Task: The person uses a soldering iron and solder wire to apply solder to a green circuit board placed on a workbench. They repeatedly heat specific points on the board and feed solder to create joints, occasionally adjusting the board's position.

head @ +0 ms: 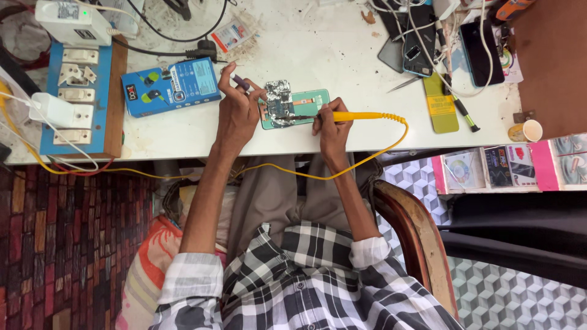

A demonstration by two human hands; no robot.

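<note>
While the right hand [331, 125] is closed around a yellow soldering iron [358, 116], its tip touches the opened phone [292, 108] at the table's [342, 67] centre. At nine o'clock of the phone, the left hand [237, 110] pinches a thin purple tool [241, 82].

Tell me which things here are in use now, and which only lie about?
In use:
left hand with a small tool
right hand with the yellow iron
green phone

Lying about:
blue box
phones
screwdriver
socket board
</note>
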